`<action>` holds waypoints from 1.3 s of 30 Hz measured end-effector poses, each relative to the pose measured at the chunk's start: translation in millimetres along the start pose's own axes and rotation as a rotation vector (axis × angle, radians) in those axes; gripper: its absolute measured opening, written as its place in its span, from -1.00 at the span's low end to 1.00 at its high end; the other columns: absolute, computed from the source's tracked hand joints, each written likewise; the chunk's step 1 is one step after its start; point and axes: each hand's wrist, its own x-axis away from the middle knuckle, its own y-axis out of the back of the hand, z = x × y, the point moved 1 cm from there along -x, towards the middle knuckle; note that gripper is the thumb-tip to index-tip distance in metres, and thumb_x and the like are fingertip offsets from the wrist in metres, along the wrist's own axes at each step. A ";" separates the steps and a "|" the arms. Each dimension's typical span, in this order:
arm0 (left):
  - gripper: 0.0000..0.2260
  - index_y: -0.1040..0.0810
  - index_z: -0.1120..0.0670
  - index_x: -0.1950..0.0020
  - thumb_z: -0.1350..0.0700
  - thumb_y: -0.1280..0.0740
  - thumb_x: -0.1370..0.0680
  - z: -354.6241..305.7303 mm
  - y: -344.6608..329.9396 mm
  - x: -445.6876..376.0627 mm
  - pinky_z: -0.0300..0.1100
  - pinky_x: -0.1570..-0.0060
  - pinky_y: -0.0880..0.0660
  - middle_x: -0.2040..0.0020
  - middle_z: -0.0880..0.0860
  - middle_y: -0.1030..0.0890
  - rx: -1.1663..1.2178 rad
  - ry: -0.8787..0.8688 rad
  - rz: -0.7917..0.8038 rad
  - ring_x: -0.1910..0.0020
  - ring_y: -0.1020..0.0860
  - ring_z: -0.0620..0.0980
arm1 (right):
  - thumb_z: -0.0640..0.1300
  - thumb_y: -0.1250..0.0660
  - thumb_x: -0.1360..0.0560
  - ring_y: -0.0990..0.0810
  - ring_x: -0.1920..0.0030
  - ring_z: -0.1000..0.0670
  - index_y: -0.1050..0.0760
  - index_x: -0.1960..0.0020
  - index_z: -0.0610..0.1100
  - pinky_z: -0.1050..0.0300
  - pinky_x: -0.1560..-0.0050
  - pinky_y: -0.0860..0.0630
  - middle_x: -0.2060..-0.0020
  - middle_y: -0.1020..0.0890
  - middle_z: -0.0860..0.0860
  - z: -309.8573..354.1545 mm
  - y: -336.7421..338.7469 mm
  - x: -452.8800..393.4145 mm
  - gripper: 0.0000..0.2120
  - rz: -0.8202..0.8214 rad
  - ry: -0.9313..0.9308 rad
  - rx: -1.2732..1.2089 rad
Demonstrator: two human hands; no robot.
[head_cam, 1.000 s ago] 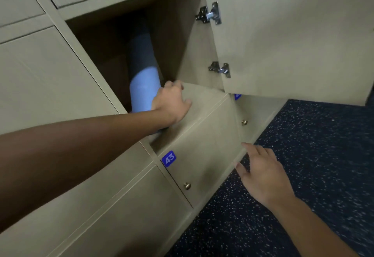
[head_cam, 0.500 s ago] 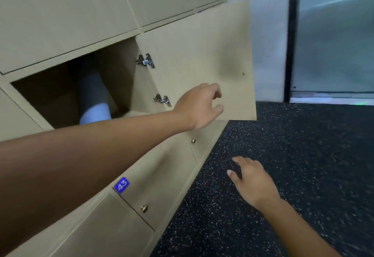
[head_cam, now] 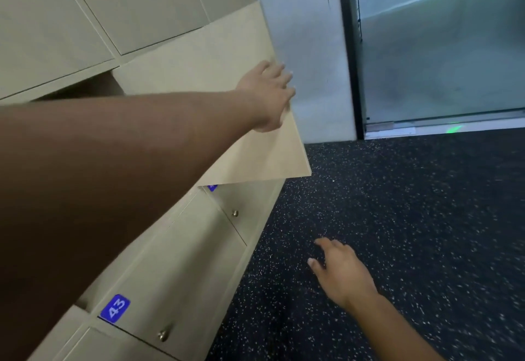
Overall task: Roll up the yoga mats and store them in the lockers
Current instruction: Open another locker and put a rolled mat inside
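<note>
A beige locker door [head_cam: 199, 68] stands partly open from the locker wall on the left. My left hand [head_cam: 268, 96] lies on the door's outer free edge, fingers wrapped over that edge. The locker opening [head_cam: 85, 89] shows only as a dark gap behind my left forearm, and the blue yoga mat inside is hidden. My right hand [head_cam: 342, 272] hovers low over the dark floor with fingers loosely spread, holding nothing.
Closed locker doors surround the open one; the door below carries a blue label 43 [head_cam: 116, 308] and a small brass knob [head_cam: 163, 335]. Dark speckled floor [head_cam: 412, 218] fills the right. A grey wall and a glass panel [head_cam: 440, 42] stand at the far end.
My left hand left the blue mat inside the locker and moved right to the door's free edge. The door has swung toward the opening. My view turned right; the mat went out of sight.
</note>
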 end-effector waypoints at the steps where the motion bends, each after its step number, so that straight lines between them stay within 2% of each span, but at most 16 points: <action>1: -0.39 -0.13 0.07 -0.65 -0.16 -0.13 -0.66 3.9 1.0 -3.8 0.07 -0.58 0.03 -0.67 0.14 -0.05 -0.035 0.015 0.006 -0.65 0.04 0.15 | 0.09 -0.18 -0.69 -0.35 -0.43 -0.04 -0.22 -0.57 0.00 -0.03 -0.37 -0.44 -0.44 -0.42 0.02 -3.4 -1.4 -0.7 -0.51 0.001 -0.005 0.001; 7: -0.33 -0.09 0.01 -0.66 -0.29 -0.08 -0.64 17.5 1.7 -25.7 0.19 -0.58 0.22 -0.66 0.15 -0.07 -0.266 -0.004 0.095 -0.65 0.11 0.16 | 0.09 -0.18 -0.69 -0.38 -0.42 -0.04 -0.21 -0.57 0.00 -0.03 -0.37 -0.45 -0.43 -0.43 0.02 -4.1 -7.5 -4.8 -0.51 0.006 -0.008 -0.002; 9: -0.30 -0.10 0.00 -0.66 -0.36 -0.03 -0.62 24.4 6.4 -32.0 0.22 -0.58 0.25 -0.65 0.14 -0.12 -0.329 0.006 0.101 -0.65 0.08 0.17 | 0.09 -0.18 -0.69 -0.38 -0.42 -0.05 -0.21 -0.57 0.00 -0.03 -0.38 -0.44 -0.43 -0.43 0.02 -4.6 -7.4 -6.9 -0.51 -0.007 0.001 -0.001; 13: -0.30 -0.25 0.03 -0.58 -0.40 -0.01 -0.60 19.5 9.9 -32.7 0.19 -0.59 0.09 -0.53 0.14 -0.32 -0.322 -0.027 0.088 -0.56 -0.21 0.17 | 0.09 -0.18 -0.69 -0.37 -0.43 -0.03 -0.20 -0.58 0.01 -0.03 -0.39 -0.43 -0.45 -0.42 0.04 -12.9 -4.6 -10.1 -0.50 -0.015 -0.006 -0.005; 16: -0.38 -0.35 0.05 -0.50 -0.35 -0.04 -0.62 10.1 4.1 -18.2 0.14 -0.57 -0.01 -0.42 0.15 -0.41 -0.271 -0.065 0.010 -0.45 -0.31 0.20 | 0.09 -0.18 -0.69 -0.36 -0.45 -0.03 -0.20 -0.58 0.00 -0.04 -0.40 -0.42 -0.46 -0.41 0.03 -18.0 -1.6 -8.9 -0.49 -0.018 -0.009 -0.003; 19: -0.42 -0.41 0.07 -0.43 -0.33 -0.06 -0.62 4.7 -2.9 6.4 0.14 -0.57 -0.03 -0.35 0.18 -0.45 -0.249 -0.114 -0.085 -0.39 -0.34 0.23 | 0.08 -0.19 -0.69 -0.36 -0.46 -0.05 -0.20 -0.58 0.00 -0.06 -0.40 -0.42 -0.47 -0.40 0.01 -17.8 0.9 -6.7 -0.50 -0.014 -0.011 -0.005; 24: -0.44 -0.41 0.08 -0.41 -0.30 -0.07 -0.63 -5.8 -5.6 59.2 0.15 -0.58 -0.02 -0.35 0.19 -0.46 -0.233 -0.162 -0.111 -0.40 -0.34 0.26 | 0.08 -0.23 -0.67 -0.38 -0.45 -0.06 -0.19 -0.59 -0.01 -0.07 -0.41 -0.43 -0.48 -0.40 -0.01 -0.9 5.7 -0.1 -0.46 -0.025 0.019 -0.012; 31: -0.45 -0.39 0.07 -0.44 -0.27 -0.06 -0.63 -10.2 -4.6 150.7 0.17 -0.53 -0.12 -0.33 0.16 -0.49 -0.214 -0.209 -0.050 -0.34 -0.38 0.25 | 0.08 -0.28 -0.65 -0.38 -0.45 -0.11 -0.14 -0.61 -0.02 -0.11 -0.40 -0.44 -0.49 -0.36 -0.06 34.6 8.6 30.9 -0.40 0.008 0.087 -0.015; 39: -0.49 -0.41 0.06 -0.41 -0.24 -0.08 -0.63 2.1 -32.2 266.1 0.16 -0.50 -0.16 -0.32 0.16 -0.47 -0.139 -0.152 0.060 -0.31 -0.40 0.22 | 0.07 -0.30 -0.64 -0.39 -0.44 -0.13 -0.16 -0.60 -0.02 -0.12 -0.41 -0.42 -0.47 -0.38 -0.08 91.6 -11.6 57.0 -0.39 0.058 0.143 -0.040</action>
